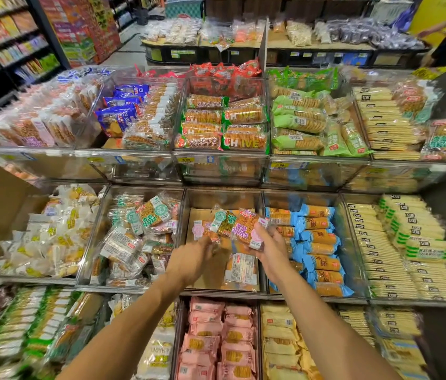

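Several snack packets (pixel 245 227) hover over the middle bin (pixel 224 200), left hand (pixel 189 260) pinching one, right hand (pixel 268 249) clutching others.

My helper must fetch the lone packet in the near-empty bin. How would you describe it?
On the middle row, take the centre bin, floored with bare cardboard, left of the blue packs. The packet lies alone, white label up, unlike the heaped bins beside it.

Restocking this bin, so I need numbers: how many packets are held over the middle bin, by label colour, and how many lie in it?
Held pink-label packets: 2
Held green-label packet: 1
Loose packet in the bin: 1
Total: 4
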Available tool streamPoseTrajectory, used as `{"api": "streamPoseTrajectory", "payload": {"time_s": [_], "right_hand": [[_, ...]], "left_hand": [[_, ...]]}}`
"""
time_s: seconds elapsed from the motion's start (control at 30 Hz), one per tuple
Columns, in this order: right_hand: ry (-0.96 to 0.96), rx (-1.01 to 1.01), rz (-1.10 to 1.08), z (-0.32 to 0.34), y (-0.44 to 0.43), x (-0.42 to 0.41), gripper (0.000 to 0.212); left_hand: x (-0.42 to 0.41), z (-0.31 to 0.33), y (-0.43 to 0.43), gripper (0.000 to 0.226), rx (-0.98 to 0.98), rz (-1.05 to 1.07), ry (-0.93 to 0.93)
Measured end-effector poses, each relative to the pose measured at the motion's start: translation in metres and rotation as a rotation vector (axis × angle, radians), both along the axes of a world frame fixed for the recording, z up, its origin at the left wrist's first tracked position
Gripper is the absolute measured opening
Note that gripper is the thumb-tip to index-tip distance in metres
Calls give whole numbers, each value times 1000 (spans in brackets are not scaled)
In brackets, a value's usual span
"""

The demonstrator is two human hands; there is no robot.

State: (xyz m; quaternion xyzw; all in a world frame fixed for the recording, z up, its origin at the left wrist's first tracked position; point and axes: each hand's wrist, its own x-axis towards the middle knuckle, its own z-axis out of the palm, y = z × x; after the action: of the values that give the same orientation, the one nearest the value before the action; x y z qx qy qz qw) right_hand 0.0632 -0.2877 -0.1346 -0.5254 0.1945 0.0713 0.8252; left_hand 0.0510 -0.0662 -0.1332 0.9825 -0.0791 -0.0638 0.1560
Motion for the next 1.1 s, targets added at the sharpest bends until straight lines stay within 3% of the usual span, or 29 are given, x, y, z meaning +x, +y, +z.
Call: {"api": "streamPoseTrajectory", "payload": {"time_s": [0.13, 0.2, 0.3, 0.4, 0.5, 0.57, 0.67, 0.77, 0.87, 0.97, 1.1], "right_hand": [[-5, 0, -1, 5, 1, -2, 32], [-4, -7, -3, 5, 1, -2, 33], [-2, -17, 3, 6, 1, -2, 29], [4, -26, -6, 6, 2, -2, 27], [7, -28, -3, 3, 2, -1, 40], [6, -24, -1, 3, 2, -2, 38], [-14, 2, 8, 6, 2, -3, 35], [-18, 34, 11, 6, 0, -4, 31], [-4, 61, -8, 6, -1, -4, 32], [11, 88, -20, 7, 0, -5, 32], [19, 92, -34, 6, -1, -4, 37]], "left_hand": [[9, 0, 4, 90, -444, 97, 147], [12, 1, 1, 98, -512, 122, 192], [15, -3, -6, 58, -462, 181, 281], [13, -14, -6, 23, -108, 178, 243], [1, -14, -14, 36, 164, 92, 53], [-4, -13, -24, 34, 122, -48, -38], [-3, -11, -40, 16, -81, -273, 75], [1, -14, -56, 68, -151, -230, 195], [4, -23, -71, 117, 55, -225, 186], [9, -29, -79, 127, 149, -200, 207], [16, -33, -74, 113, 67, -207, 202]]}}
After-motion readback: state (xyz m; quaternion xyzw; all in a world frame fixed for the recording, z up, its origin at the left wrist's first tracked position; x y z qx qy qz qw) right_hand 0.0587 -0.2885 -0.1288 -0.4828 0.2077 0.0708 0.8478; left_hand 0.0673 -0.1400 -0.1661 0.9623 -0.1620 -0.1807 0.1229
